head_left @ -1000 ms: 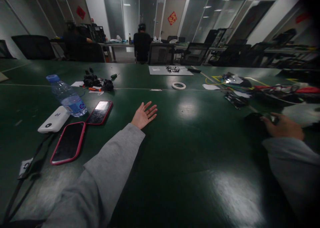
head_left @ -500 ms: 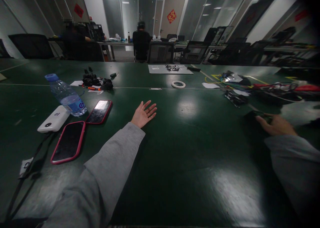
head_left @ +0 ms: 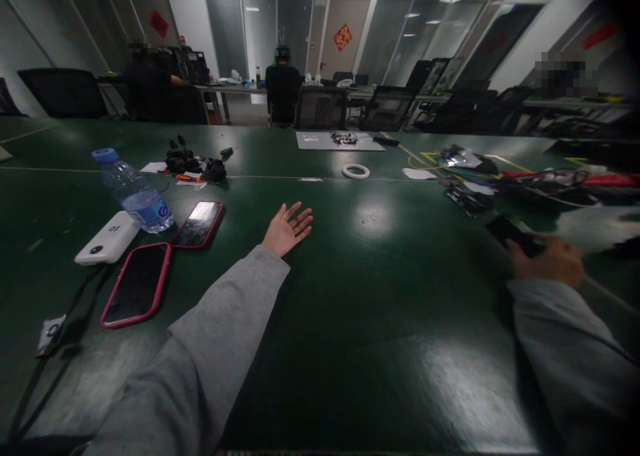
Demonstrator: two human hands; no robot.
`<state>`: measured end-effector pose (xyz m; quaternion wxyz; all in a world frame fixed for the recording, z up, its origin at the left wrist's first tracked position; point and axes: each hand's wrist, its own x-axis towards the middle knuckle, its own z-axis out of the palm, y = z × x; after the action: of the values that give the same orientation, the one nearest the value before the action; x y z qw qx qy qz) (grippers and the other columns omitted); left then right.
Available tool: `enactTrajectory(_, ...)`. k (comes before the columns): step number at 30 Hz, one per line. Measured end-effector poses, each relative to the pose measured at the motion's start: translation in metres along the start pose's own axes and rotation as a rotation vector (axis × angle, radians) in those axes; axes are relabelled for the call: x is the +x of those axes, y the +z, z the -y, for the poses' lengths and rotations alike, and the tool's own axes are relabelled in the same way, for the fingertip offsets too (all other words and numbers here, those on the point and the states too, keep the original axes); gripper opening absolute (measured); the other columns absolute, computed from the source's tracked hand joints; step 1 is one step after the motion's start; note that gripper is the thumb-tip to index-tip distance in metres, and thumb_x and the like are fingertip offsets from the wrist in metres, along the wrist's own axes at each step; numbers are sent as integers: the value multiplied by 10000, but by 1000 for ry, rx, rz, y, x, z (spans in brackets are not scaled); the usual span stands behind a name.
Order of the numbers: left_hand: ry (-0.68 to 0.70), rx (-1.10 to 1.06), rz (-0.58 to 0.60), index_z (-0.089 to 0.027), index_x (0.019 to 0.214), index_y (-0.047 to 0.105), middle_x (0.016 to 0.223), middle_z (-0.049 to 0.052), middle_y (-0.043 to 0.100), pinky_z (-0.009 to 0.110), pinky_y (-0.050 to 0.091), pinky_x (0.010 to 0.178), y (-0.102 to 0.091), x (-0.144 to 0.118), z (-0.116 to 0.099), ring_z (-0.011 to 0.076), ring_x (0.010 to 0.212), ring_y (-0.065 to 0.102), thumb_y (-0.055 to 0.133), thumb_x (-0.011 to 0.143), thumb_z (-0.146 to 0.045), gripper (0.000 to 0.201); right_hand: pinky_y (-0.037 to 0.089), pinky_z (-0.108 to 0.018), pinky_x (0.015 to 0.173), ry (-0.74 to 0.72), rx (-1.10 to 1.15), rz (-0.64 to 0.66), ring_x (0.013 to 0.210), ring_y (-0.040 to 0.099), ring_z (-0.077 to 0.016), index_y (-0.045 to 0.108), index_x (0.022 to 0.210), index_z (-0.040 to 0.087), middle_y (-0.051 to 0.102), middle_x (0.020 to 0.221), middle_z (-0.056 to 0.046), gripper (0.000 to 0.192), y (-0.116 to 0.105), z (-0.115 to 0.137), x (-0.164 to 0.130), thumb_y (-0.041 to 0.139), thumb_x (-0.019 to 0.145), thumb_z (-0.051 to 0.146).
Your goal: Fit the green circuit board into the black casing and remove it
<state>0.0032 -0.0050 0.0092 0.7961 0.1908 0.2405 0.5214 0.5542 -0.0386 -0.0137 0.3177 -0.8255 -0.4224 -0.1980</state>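
My left hand (head_left: 289, 229) rests palm up on the green table (head_left: 360, 296), fingers spread and nothing in it. To its left lie two phones in red cases, one nearer the hand (head_left: 199, 224) and one closer to me (head_left: 137, 285). At the right, my right hand (head_left: 547, 259) is closed around a dark, flat rectangular object (head_left: 515, 236). Blur and the fingers hide its exact kind. Just behind that hand is a crumpled whitish sheet or bag (head_left: 597, 228).
A tilted-looking water bottle (head_left: 145, 199) stands by a white power bank (head_left: 107, 238) with a black cable. Farther back are black parts (head_left: 193, 163), a white tape roll (head_left: 355, 171), a light board (head_left: 313, 141) and tangled wires (head_left: 465, 159). People sit beyond.
My right hand has moved left and slightly toward me, turning the dark object so more of it shows. My left hand stays in place.
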Motion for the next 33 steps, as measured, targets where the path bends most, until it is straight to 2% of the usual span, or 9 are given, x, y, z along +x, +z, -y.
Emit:
enactTrajectory(2, 2, 4, 0, -247, 1176, 622, 1150, 72, 683, 371, 457, 955, 0, 1, 0, 197, 1032, 646, 537, 897, -494, 383, 413, -464, 949, -59, 92, -38, 1177, 505, -352, 618, 1261, 150, 515, 1243, -235, 533, 0, 30, -8, 671, 791, 395)
enactTrajectory(5, 10, 19, -1, -246, 1185, 620, 1155, 72, 681, 367, 457, 961, 0, 1, 0, 195, 1040, 645, 551, 893, -478, 379, 376, -405, 1045, -273, 306, 1, 1220, 469, -300, 599, 1267, 144, 530, 1219, -200, 498, -4, 97, -37, 605, 855, 424)
enactTrajectory(10, 44, 79, -1, -244, 1205, 616, 1197, 63, 668, 340, 451, 984, 1, 2, 2, 178, 1072, 635, 594, 888, -383, 346, 392, -415, 1071, -566, 717, 251, 1179, 491, -254, 590, 1201, 259, 528, 1206, -94, 366, -26, 227, -124, 582, 883, 439)
enactTrajectory(12, 60, 101, 4, -241, 1199, 623, 1189, 54, 670, 329, 444, 993, 2, 2, 4, 162, 1062, 635, 598, 890, -322, 320, 409, -425, 1064, -612, 876, 361, 1170, 501, -248, 592, 1180, 302, 523, 1215, -69, 314, -37, 268, -156, 586, 890, 422)
enactTrajectory(15, 72, 147, 35, -207, 1174, 640, 1152, 55, 682, 309, 445, 977, 5, -1, 6, 156, 1034, 637, 620, 872, -250, 306, 430, -426, 1052, -578, 1062, 473, 1155, 520, -241, 611, 1135, 329, 547, 1184, -44, 270, -49, 306, -188, 603, 885, 431)
enactTrajectory(20, 80, 186, 193, -204, 1225, 617, 1253, 53, 645, 291, 463, 941, 11, -11, 7, 179, 1100, 616, 700, 801, -205, 433, 490, -382, 948, -314, 1344, 724, 997, 591, -193, 621, 1086, 260, 617, 1088, -28, 344, -48, 328, -205, 672, 830, 484)
enactTrajectory(25, 74, 224, 118, -156, 1086, 654, 995, 44, 709, 274, 497, 805, 4, -2, 9, 146, 866, 658, 798, 705, -250, 418, 548, -304, 750, 311, 1637, 1099, 821, 619, -145, 588, 1050, 209, 642, 937, -16, 480, -41, 331, -201, 797, 703, 466)
enactTrajectory(28, 88, 233, 93, -143, 1015, 660, 913, 36, 712, 266, 498, 758, 1, 5, 11, 141, 811, 662, 819, 683, -285, 395, 575, -300, 731, 611, 1777, 1304, 831, 635, -150, 586, 1014, 195, 652, 941, -29, 376, -46, 332, -198, 781, 754, 384)
enactTrajectory(33, 128, 247, 97, -127, 980, 661, 842, 24, 709, 234, 486, 735, 5, 4, 11, 113, 743, 652, 860, 626, -299, 440, 600, -285, 775, 878, 1840, 1406, 861, 649, -146, 616, 983, 155, 667, 956, -64, 172, -57, 335, -197, 628, 908, 310)
